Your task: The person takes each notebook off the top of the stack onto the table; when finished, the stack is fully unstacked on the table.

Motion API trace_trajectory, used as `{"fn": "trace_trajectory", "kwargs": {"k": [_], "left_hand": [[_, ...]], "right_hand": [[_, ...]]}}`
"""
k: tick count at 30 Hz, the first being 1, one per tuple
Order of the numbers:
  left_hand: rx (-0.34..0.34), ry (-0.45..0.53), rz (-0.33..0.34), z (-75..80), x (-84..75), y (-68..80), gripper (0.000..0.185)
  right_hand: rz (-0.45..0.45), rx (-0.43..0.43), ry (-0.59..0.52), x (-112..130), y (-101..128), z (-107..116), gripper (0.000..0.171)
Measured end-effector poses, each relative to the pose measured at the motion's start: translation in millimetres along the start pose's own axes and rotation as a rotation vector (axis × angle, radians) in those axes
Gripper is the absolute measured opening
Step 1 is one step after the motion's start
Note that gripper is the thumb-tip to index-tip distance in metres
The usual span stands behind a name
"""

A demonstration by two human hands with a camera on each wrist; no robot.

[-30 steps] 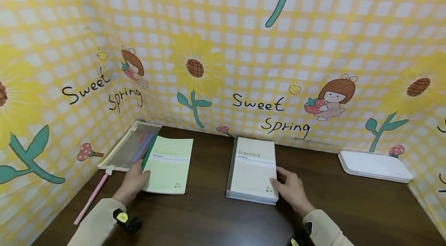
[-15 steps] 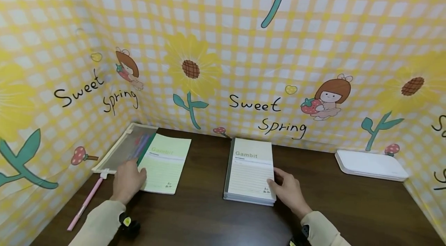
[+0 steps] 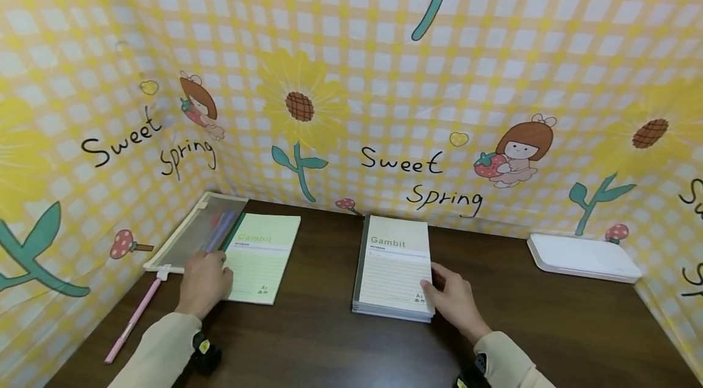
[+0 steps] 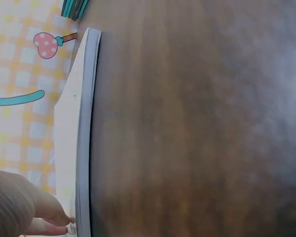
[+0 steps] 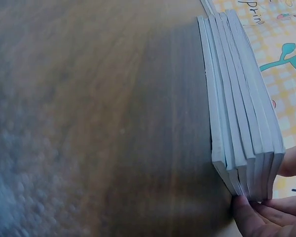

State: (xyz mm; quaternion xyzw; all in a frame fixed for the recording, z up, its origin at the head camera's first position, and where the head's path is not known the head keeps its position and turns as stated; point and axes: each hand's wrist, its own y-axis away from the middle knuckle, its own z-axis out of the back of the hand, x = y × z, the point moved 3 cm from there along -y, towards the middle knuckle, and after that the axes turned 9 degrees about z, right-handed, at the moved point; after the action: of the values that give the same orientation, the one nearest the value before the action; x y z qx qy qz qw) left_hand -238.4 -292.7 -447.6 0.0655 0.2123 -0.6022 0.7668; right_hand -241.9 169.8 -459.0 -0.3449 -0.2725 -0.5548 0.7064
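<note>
A green-covered notebook (image 3: 260, 257) lies on the dark table, its dark green spine facing left. My left hand (image 3: 203, 281) pinches it at the lower part of the spine side, thumb at the cover. In the left wrist view, two fingertips (image 4: 69, 224) meet at the cover of the notebook (image 4: 71, 128). To its right stands a neat stack of several notebooks (image 3: 392, 272), the top one pale with a grey spine. My right hand (image 3: 456, 302) grips the stack's lower right side, thumb on top. The right wrist view shows fingers (image 5: 256, 217) against the page edges (image 5: 241, 118).
A grey zip pouch (image 3: 189, 232) with coloured pens lies left of the green notebook, partly behind my left hand. A pink pen (image 3: 132, 321) lies below its corner. A white flat case (image 3: 582, 258) sits at the right, by the yellow checked cloth wall (image 3: 384, 71).
My left hand has shifted slightly left and over the spine of the green notebook, which now lies flatter and a little further left. My right hand keeps its grip on the stack.
</note>
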Motion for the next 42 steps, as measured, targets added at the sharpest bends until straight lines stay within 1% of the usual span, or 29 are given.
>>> {"fn": "trace_trajectory", "kwargs": {"k": [2,3,5,6,8,9,10,12,13,15,17,19,22,24,27,29,34,37,40,42], "left_hand": [[0.009,-0.011,0.008,1.5,-1.6,-2.4,0.031],[-0.002,-0.007,0.007,3.3,-3.0,-4.4,0.031],[-0.052,0.023,-0.006,9.0,-9.8,-10.1,0.026],[-0.085,0.046,-0.022,13.1,-15.9,-13.5,0.025],[-0.148,0.102,-0.057,21.5,-34.7,-21.1,0.024],[-0.158,0.131,-0.075,24.6,-47.2,-24.6,0.024],[-0.145,0.163,-0.085,26.3,-61.4,-27.4,0.025],[-0.072,0.222,-0.098,24.2,-92.8,-30.0,0.033],[-0.019,0.247,-0.093,20.2,-108.8,-29.8,0.038],[0.1,0.296,-0.083,7.0,-138.4,-26.8,0.048],[0.203,0.328,-0.072,-10.3,-164.1,-20.0,0.058],[0.277,0.339,-0.062,-30.1,-183.9,-11.4,0.063],[0.373,0.347,-0.065,-59.8,-204.3,4.0,0.065],[0.407,0.354,-0.083,-75.6,-212.8,13.1,0.06],[0.409,0.381,-0.1,-88.1,-219.5,22.5,0.052],[0.383,0.398,-0.105,-89.9,-221.8,24.8,0.047],[0.36,0.396,-0.093,-89.7,-222.3,25.0,0.052],[0.353,0.344,-0.093,-90.4,-224.1,26.5,0.055],[0.314,0.27,-0.127,-89.3,-228.6,29.6,0.055],[0.286,0.246,-0.155,-87.5,-231.4,31.5,0.055]], "right_hand": [[-0.001,0.004,-0.005,0,0,1,0.049],[-0.001,0.007,-0.008,-1,0,1,0.049],[-0.004,0.006,-0.012,-1,0,2,0.049],[-0.004,0.005,-0.009,-1,-1,2,0.049],[-0.007,-0.001,-0.001,-3,-2,2,0.049],[-0.01,-0.004,0.002,-4,-3,2,0.049],[-0.014,-0.008,0.006,-4,-4,2,0.049],[-0.021,-0.015,0.013,-6,-6,1,0.049],[-0.022,-0.016,0.013,-7,-6,1,0.049],[-0.022,-0.019,0.008,-8,-6,0,0.049],[-0.019,-0.026,0.003,-8,-7,-2,0.049],[-0.017,-0.031,-0.003,-7,-7,-3,0.049],[-0.024,-0.037,-0.008,-7,-7,-5,0.048],[-0.028,-0.035,-0.007,-6,-6,-5,0.048],[-0.032,-0.03,-0.002,-5,-5,-5,0.049],[-0.029,-0.034,0.004,-4,-5,-4,0.049],[-0.025,-0.042,0.012,-2,-5,-2,0.049],[-0.034,-0.03,0.011,-2,-4,-3,0.049],[-0.033,-0.021,0.011,-2,-4,-4,0.05],[-0.025,-0.021,0.013,-1,-3,-4,0.05]]}}
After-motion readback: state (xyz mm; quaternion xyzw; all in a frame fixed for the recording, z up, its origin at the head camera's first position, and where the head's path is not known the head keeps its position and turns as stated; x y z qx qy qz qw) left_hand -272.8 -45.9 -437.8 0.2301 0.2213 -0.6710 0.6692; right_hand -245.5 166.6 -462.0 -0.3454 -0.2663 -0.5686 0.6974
